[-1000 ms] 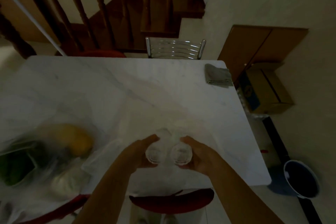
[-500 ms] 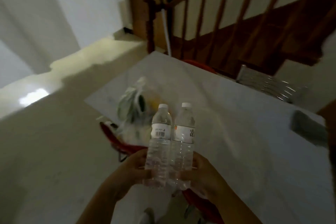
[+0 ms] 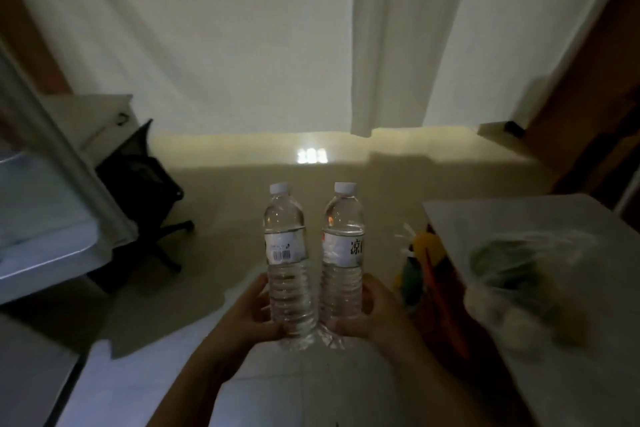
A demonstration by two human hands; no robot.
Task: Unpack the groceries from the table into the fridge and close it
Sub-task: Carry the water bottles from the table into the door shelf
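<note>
Now the left hand (image 3: pixel 247 317) and right hand (image 3: pixel 375 314) are each clasping a water bottle (image 3: pixel 287 267) low down, so the top-heavy, slick plastic is risking slipping.

bottles (image 3: pixel 313 263): clear ribbed plastic, paper labels
table (image 3: pixel 540 374): smooth white top — faintly veined
bag (image 3: pixel 526 284): thin translucent plastic
floor (image 3: pixel 242 184): glossy — reflects light
curtain (image 3: pixel 242 28): matt cloth

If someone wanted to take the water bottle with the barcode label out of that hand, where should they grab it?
Probably around the label band or the smooth shoulder just above it, coming from the left or the far side. The barcode bottle stands upright, its ribbed lower half already wrapped by the left hand, and the second bottle, held by the right hand, blocks the right side.
</note>
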